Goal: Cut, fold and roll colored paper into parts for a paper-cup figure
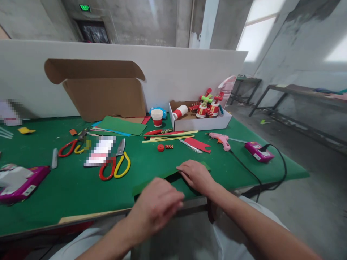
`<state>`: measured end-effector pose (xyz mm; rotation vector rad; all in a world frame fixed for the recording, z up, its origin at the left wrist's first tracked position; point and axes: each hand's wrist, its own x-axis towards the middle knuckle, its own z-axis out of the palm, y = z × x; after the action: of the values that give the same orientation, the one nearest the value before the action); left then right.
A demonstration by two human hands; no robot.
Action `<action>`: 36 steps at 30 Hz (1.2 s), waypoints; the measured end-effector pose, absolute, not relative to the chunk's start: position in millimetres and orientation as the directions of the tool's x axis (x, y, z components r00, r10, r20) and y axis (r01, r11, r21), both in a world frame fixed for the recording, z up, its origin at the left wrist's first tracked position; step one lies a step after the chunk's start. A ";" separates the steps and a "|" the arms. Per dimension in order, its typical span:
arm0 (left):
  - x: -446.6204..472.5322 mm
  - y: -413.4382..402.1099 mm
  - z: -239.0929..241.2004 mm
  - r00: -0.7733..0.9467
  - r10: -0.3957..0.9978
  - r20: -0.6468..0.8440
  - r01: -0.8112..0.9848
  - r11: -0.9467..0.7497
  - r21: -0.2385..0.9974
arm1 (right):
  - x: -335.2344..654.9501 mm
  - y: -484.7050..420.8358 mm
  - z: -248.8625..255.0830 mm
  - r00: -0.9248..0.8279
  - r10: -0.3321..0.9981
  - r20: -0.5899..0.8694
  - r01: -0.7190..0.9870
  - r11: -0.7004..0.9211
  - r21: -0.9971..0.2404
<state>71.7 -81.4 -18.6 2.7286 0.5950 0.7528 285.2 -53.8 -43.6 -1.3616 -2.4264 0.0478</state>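
A dark green sheet of paper [141,186] lies at the table's front edge, its long edge raised off the surface between my hands. My right hand [195,176] bends over its right part, fingertips closed together at the raised edge. My left hand [157,205] is in front of the left part, fingers curled inward and slightly blurred. What those left fingers hold, if anything, is hidden. Beyond the paper lie a small red disc [160,148], a coiled red and yellow paper spring [169,147] and a notched red paper piece [199,144].
Scissors [119,159] lie to the left, beside a blurred-out card. A pink glue gun [221,140] is on the right, its cord running to a purple box [259,151]. Behind are paper strips [173,135], a paper cup [157,118] and a white box [200,124] of cup figures.
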 end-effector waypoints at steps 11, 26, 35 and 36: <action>59.1 -67.7 -33.6 0.688 0.717 0.110 0.723 -0.690 -0.034 | 273.2 -71.6 -51.7 -0.565 0.766 0.308 0.781 0.616 -0.099; 59.9 -56.1 -31.1 0.630 0.773 0.073 0.747 -0.629 0.214 | 285.3 -69.6 -39.3 -0.530 0.818 0.222 0.765 0.575 -0.291; 46.7 -32.1 -17.3 0.532 0.837 -0.125 0.818 -0.470 0.332 | 303.8 -57.2 -24.1 -0.294 0.955 0.032 0.852 0.277 -0.443; 47.6 -31.0 -15.6 0.527 0.836 -0.152 0.830 -0.469 0.302 | 303.4 -56.4 -22.7 -0.282 0.959 0.012 0.869 0.261 -0.420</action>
<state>47.6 -31.0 -15.6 2.4331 1.3801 0.0247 303.4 -56.4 -22.7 -1.6934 -2.2688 0.4890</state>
